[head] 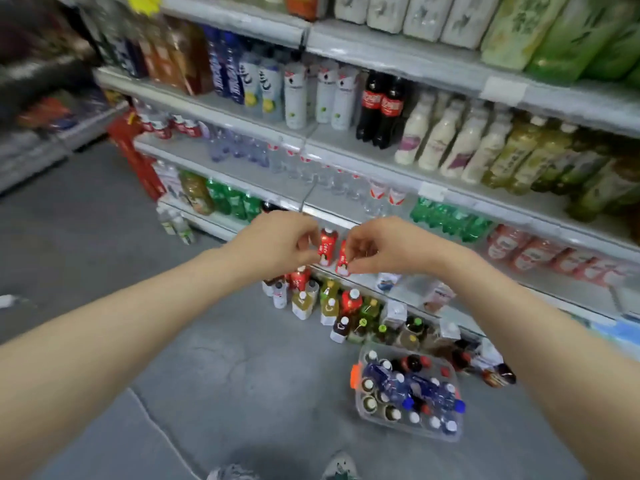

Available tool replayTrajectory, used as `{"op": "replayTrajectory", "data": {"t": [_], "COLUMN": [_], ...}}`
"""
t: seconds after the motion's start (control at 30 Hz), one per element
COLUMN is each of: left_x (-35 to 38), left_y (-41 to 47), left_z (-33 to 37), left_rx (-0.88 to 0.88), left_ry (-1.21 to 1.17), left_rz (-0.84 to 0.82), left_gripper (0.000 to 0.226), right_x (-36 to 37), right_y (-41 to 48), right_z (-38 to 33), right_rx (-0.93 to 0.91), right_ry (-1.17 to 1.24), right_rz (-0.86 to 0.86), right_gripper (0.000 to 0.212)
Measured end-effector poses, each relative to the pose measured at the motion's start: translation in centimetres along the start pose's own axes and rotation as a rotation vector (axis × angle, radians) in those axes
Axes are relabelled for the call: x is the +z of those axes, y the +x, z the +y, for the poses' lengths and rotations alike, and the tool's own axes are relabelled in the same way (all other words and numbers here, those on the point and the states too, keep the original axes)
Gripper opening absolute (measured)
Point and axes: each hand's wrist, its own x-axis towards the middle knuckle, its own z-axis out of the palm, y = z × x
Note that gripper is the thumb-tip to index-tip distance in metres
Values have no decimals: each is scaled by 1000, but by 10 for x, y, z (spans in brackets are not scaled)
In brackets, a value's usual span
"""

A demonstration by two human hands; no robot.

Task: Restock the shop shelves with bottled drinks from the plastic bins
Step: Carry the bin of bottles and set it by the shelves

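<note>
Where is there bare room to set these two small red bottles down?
A bare shelf strip runs in front of the red packs, right of your right hand. The ledge before the cola bottles is also bare. The floor is open left of the bin. Crowded: the floor bottles.

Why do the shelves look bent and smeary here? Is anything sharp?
Head view: wide-angle lens bows the shelves; the upper left corner is smeared; the left hand, right hand and red bottles they hold are slightly soft; the plastic bin is clearest; light is even.

Clear plastic bin (367, 415), glossy plastic bottles (327, 247), matt grey floor (242, 358).
</note>
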Motion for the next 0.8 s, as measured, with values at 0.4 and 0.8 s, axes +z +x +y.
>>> {"op": "replayTrajectory", "data": {"t": [0.4, 0.8], "left_x": [-97, -139], "left_y": [-220, -377], "left_z": [-218, -364], "left_rx": [-446, -840], "left_ry": [77, 94], "left_rz": [222, 332], "left_gripper": [16, 12], "right_x": [49, 109], "right_y": [181, 334], "right_z": [-268, -493], "right_rx": [-444, -840], "right_ry": [-91, -275], "right_rz": [-89, -237], "right_gripper": [12, 14]}}
